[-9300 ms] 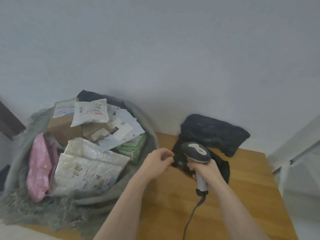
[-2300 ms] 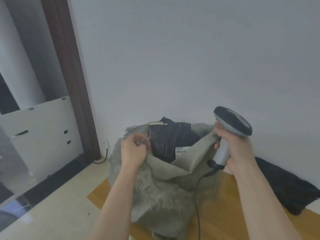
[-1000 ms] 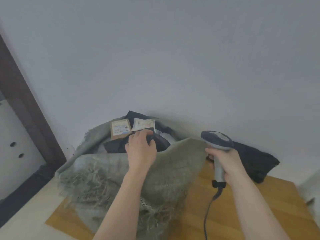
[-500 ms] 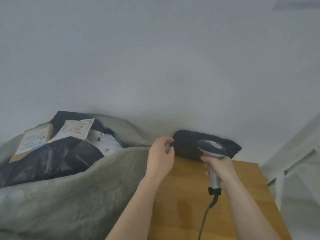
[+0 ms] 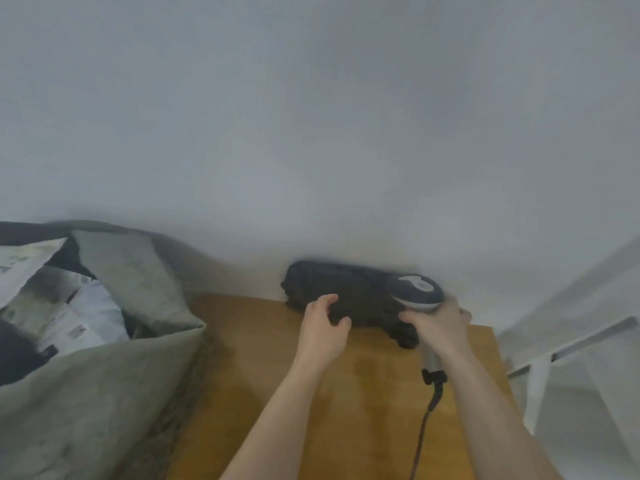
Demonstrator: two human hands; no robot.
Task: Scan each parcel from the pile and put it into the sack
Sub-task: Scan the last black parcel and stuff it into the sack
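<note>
Black parcel (image 5: 349, 292): soft, crumpled, dull plastic wrap, lying long side against the wall (image 5: 311, 116) at the far edge of the wooden table (image 5: 263, 358). No label readable on the side showing. Right end and near corner covered by the scanner (image 5: 420, 299) and right hand (image 5: 438, 325).

Left hand (image 5: 323, 329) at the near edge of the parcel, fingers curved and spread, thumb apart from them; whether already touching the wrap, cannot tell (motion blur). Nothing pinched.

Right hand wrapped around the scanner handle, fingers curled tight; dark head with pale top panel over the parcel's right end. Black cable (image 5: 424, 431) dropping from the handle across the table, cut off at the bottom edge.

Grey-green sack (image 5: 104, 403) at left, mouth open, rim folded. Inside: white labelled packets (image 5: 79, 323) and dark wraps, print blurred and unreadable. Sack cut off by left and bottom edges; depth of contents not visible.

Pale frame (image 5: 571, 344) at right, blurred, kind not determinable.
</note>
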